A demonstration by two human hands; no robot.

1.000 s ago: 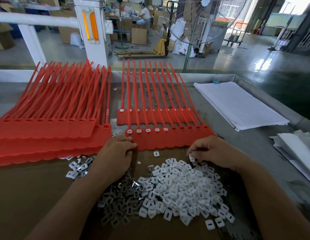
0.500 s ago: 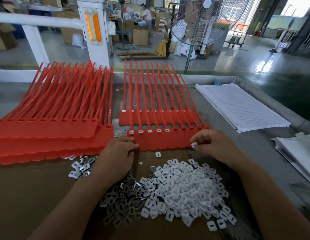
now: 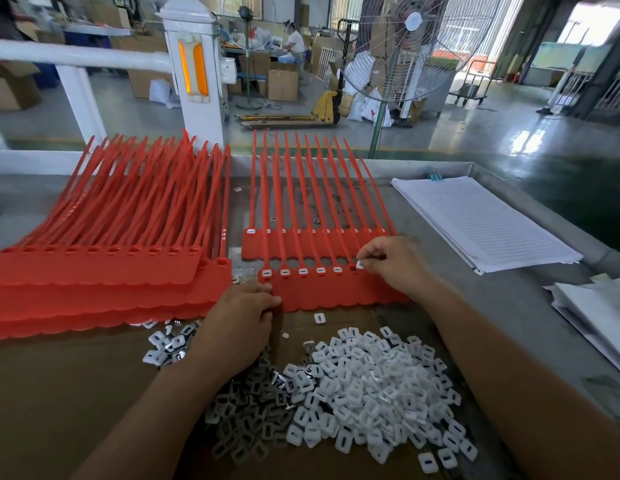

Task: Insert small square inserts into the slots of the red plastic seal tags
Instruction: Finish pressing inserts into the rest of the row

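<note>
filling the front strip (image 3: 336, 292) of red tags, you have five slots plugged with white inserts (image 3: 302, 271), counting from its 9 o'clock end. the sixth slot (image 3: 352, 268) shows dark and empty. your right hand (image 3: 395, 261) pinches one insert (image 3: 360, 265) between thumb and fingertip just at that slot's 3 o'clock side; whether it touches the red i cannot tell. slots further toward 3 o'clock are hidden under that hand, and my guess is that they are undone. your left hand (image 3: 239, 317), fingers curled, grips the strip's 9 o'clock corner and pins it down. at the strip's 12 o'clock a second strip (image 3: 291, 249) lies partly under its tails, its slots looking filled. at 9 o'clock a stack (image 3: 93, 271) of tags shows open slots, so i judge most of the work lies ahead. the pile (image 3: 370, 386) of loose inserts sits at the strip's 6 o'clock on cardboard (image 3: 59, 393), with plenty left. papers (image 3: 474, 220) lie at 2 o'clock.
</note>
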